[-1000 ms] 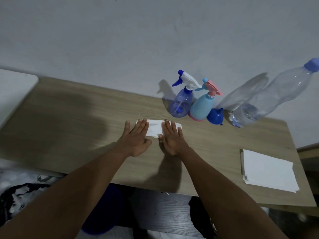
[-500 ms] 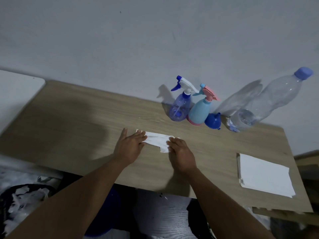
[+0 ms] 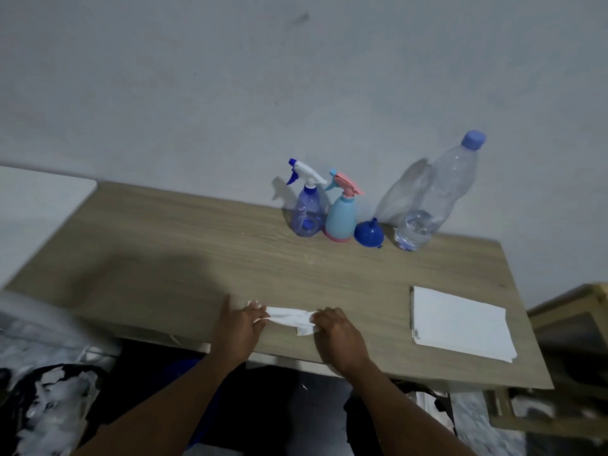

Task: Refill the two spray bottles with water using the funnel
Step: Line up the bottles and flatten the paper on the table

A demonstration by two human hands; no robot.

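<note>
1. A crumpled white paper tissue (image 3: pixel 289 315) is gripped at its ends by the curled fingers of the left hand (image 3: pixel 238 324) and right hand (image 3: pixel 339 330), at the light wooden table's (image 3: pixel 197 251) 6 o'clock edge
2. The translucent purple spray bottle (image 3: pixel 307 209) and the light blue, pink-triggered spray bottle (image 3: pixel 342 215) are seen at 12 o'clock, heads on
3. The small blue plastic funnel (image 3: pixel 369 235) is set spout-up at 3 o'clock of them, beside the capped clear plastic water bottle (image 3: pixel 437 199)
4. Refilling is judged not begun: unscrewing, funnel placing and pouring are all left

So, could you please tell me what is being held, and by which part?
A white tissue: the left hand pinches its left end, the right hand its right end.
</note>
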